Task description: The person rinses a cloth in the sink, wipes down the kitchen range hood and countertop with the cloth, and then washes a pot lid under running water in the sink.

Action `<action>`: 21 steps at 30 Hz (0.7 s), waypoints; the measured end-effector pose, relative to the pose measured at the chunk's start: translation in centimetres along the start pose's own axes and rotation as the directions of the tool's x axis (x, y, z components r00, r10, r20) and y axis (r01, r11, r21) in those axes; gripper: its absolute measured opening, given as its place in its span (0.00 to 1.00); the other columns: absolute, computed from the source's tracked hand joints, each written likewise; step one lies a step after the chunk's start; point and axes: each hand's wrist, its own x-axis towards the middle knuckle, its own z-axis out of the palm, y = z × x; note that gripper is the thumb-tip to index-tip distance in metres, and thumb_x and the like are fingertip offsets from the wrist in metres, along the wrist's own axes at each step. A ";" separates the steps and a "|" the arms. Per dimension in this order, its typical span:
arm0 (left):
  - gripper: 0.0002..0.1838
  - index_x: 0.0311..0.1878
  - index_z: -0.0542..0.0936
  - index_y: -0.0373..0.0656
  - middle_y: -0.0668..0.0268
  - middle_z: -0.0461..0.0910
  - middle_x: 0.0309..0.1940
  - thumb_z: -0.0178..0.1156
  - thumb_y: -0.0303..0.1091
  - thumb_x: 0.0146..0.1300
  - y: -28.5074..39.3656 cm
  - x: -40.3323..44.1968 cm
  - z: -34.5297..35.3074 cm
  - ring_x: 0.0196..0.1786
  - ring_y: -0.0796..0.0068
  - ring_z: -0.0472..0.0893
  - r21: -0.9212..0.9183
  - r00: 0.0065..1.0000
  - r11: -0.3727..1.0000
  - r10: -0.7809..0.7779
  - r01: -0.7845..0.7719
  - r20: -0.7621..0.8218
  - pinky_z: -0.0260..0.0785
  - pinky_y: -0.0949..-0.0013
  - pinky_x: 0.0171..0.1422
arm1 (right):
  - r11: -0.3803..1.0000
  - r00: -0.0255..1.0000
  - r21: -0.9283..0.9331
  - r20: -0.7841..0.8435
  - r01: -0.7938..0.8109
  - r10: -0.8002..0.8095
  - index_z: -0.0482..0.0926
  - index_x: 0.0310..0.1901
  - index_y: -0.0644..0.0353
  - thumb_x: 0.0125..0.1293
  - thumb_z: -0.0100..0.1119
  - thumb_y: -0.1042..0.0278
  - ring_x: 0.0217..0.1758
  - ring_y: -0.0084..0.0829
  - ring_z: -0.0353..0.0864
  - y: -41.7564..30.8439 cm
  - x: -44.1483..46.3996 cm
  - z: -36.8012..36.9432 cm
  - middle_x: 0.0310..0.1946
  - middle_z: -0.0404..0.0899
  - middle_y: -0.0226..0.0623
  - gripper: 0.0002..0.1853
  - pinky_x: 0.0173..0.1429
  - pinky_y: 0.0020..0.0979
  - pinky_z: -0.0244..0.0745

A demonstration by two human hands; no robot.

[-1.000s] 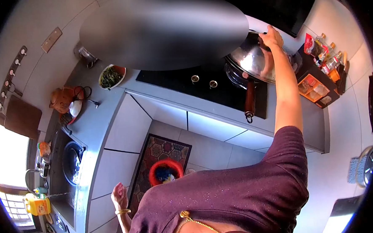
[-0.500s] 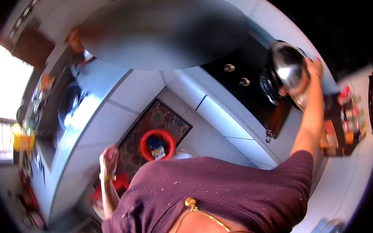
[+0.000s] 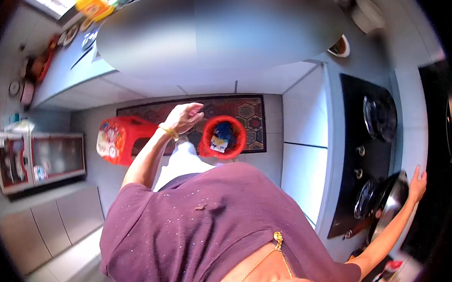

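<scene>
My right hand [image 3: 417,184] is at the far right, beside the rim of a shiny steel pan [image 3: 395,201] on the black stove [image 3: 352,160]. Its fingers look apart, past the pan's wall-side edge. Whether the hand still touches the rim is hard to tell. The forearm crosses over part of the pan. My left hand [image 3: 185,117], with a gold bangle at the wrist, hangs over the floor mat [image 3: 252,109]. Its fingers are loosely bent and hold nothing. A red bucket [image 3: 241,140] with blue and white contents stands near it on the floor.
A red plastic stool [image 3: 138,130] stands left of the bucket. Counters run along the far side and right. A bowl of brown food [image 3: 339,47] sits near the right corner. At left is a glass-fronted cabinet [image 3: 58,155]. A blurred patch hides the far counter.
My view has swung round, so the stove now lies at the right edge. My right hand appears to have shifted from the steel pan's rim to just beyond it. My left arm is raised further forward.
</scene>
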 end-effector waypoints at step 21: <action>0.19 0.51 0.75 0.40 0.56 0.79 0.44 0.55 0.41 0.60 -34.7 18.4 -39.6 0.47 0.62 0.80 0.205 0.962 0.975 -0.028 0.086 -0.270 0.71 0.65 0.53 | 0.079 0.306 0.674 -0.225 0.734 -0.925 0.77 0.41 0.68 0.52 0.65 0.61 0.48 0.45 0.76 -82.5 -37.9 -8.9 0.43 0.78 0.49 0.20 0.54 0.39 0.70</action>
